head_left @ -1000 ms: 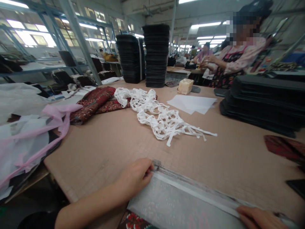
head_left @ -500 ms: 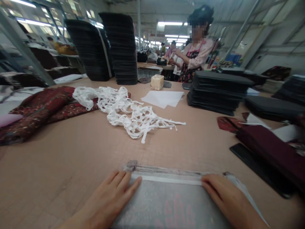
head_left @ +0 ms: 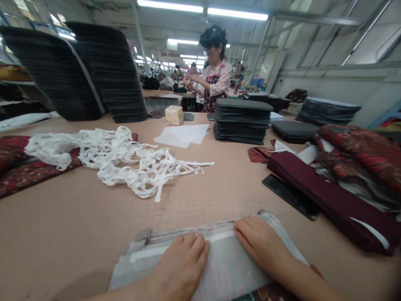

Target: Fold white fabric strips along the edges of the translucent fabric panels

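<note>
A translucent plastic bag [head_left: 225, 267] with a white sealing strip along its top edge lies flat at the near edge of the table [head_left: 78, 217]; a red patterned item shows through it. My left hand [head_left: 183, 267] lies flat on the bag near the strip, fingers stretched out. My right hand [head_left: 263, 246] presses flat on the bag's right part, fingertips at the strip. Neither hand grips anything.
A tangle of white strips [head_left: 125, 161] lies mid-table, red patterned cloth [head_left: 15, 167] at left. White sheets [head_left: 183, 134], a cream block [head_left: 174, 114], stacks of dark trays [head_left: 242, 120] and tall stacks [head_left: 94, 75] stand behind. Maroon folded cloth [head_left: 328, 196] and a black flat piece [head_left: 290, 195] lie right. A person [head_left: 214, 81] works beyond.
The view swung to the right. My hands slid along the bag's top strip toward each other; the left hand went from pinching the corner to lying flat.
</note>
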`<state>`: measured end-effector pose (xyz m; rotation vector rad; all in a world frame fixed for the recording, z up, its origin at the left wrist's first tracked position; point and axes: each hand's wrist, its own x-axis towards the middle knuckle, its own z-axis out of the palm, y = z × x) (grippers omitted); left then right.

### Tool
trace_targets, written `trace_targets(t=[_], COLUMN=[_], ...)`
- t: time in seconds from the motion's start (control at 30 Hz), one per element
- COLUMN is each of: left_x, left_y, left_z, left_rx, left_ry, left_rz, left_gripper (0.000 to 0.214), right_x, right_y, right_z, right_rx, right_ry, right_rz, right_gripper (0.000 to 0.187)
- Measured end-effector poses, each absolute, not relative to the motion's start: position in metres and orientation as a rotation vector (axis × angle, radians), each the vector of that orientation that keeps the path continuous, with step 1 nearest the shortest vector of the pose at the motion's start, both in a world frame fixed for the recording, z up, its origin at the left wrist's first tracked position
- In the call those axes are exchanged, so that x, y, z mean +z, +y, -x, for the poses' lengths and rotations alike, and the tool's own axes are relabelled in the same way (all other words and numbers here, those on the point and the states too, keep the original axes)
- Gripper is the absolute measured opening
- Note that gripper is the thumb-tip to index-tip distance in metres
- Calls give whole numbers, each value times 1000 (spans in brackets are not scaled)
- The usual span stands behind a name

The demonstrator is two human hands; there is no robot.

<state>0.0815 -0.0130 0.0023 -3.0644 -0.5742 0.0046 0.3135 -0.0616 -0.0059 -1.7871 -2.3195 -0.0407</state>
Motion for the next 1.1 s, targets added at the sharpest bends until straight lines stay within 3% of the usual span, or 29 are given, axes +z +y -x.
trace_targets(t=[0.1, 0.2, 0.5, 1.1], left_x=[-4, -10, -20, -15], left_y=[-11, -6, -3, 1], left_z=[-90, -89, -86, -95], left_rx=[-1, -41, -159, -32], left_ry=[-555, -517, -524, -517], left_rz=[3055, 3049, 3028, 2989], left_gripper=[26, 29, 59, 58], right_x=[0, 10, 19, 11], right_y=[-63, -65, -71, -68], right_z=[-317, -330, -381, -384], right_rx=[-19, 246, 614, 444], right_ry=[-2302, -2167, -1808, -1766], right_rz=[1824, 1843, 1953, 2166], right_gripper=[17, 15, 15, 13])
